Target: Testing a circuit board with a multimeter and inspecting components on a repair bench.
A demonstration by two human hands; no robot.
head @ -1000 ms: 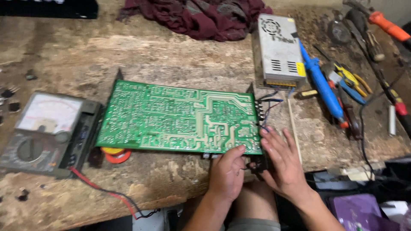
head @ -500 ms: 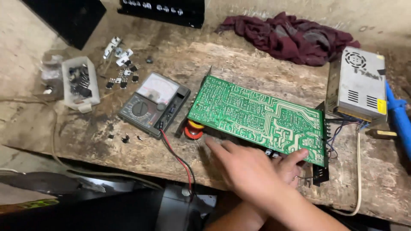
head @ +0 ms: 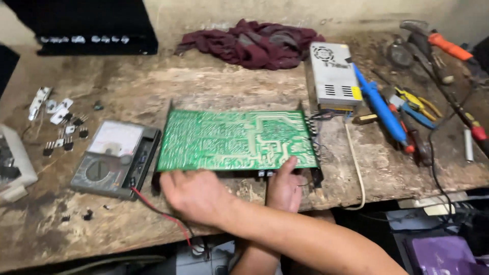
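The workbench [head: 153,86] is rough, worn, stained wood — on it a glossy green circuit board [head: 237,140] with pale shiny traces, a matt grey plastic multimeter [head: 114,159], a perforated bare-metal box [head: 333,76] — and crumpled maroon cloth [head: 254,43].

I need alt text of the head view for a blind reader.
The left hand grips the near edge of a green circuit board on a wooden bench; the right hand crosses over it to the board's left corner. A multimeter lies left, hand tools right.
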